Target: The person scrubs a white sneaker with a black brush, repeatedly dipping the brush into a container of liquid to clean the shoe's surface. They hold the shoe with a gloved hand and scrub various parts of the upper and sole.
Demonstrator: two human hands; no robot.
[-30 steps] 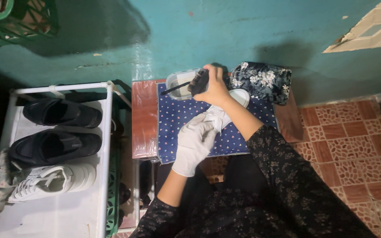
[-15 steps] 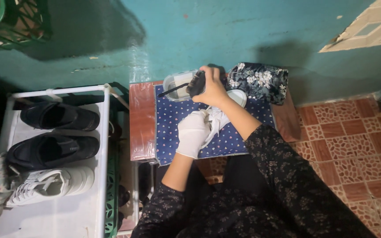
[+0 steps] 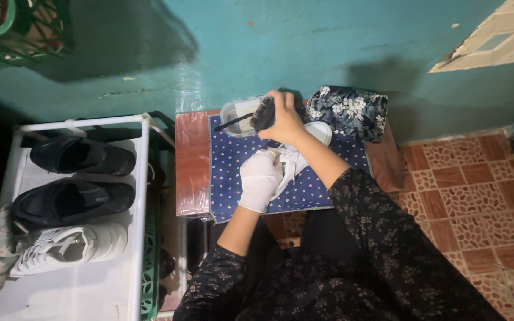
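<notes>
My left hand wears a white glove and grips a white shoe that lies on a blue dotted cloth over a small brown table. My right hand is bare and holds a dark brush over a clear container at the table's far edge. The shoe is mostly hidden under both hands and my right forearm.
A dark floral pouch sits at the table's far right against the teal wall. A white shoe rack on the left holds two black shoes and a white sneaker. A green crate is at top left. Patterned tiles lie to the right.
My gloved left hand has moved up along the cloth to the white shoe. My right hand stays at the container with the brush.
</notes>
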